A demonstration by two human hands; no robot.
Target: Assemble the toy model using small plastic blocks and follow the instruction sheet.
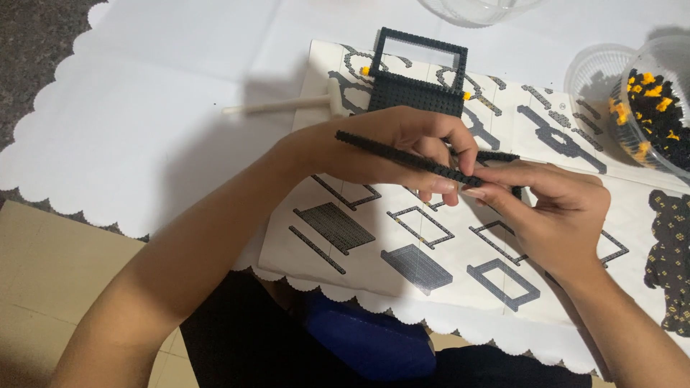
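Both hands meet above the middle of the table, over an open instruction sheet printed with frame and plate diagrams. The left hand has its grip pinched on a long, thin black brick strip, which runs slantwise from above the wrist down to the fingertips. The right hand pinches the strip's lower end with thumb and forefinger, where a second dark piece seems to join, though fingers hide the joint. Toward the far edge stands a black brick frame assembly, upright on the sheet, with a small wooden mallet lying just beside it. At the far right corner a clear tub holds loose black and yellow pieces. The strip is slender and held only at its ends, so uneven pressing would likely bend it or snap segments apart. A dropped piece could slip off the near edge of the table.
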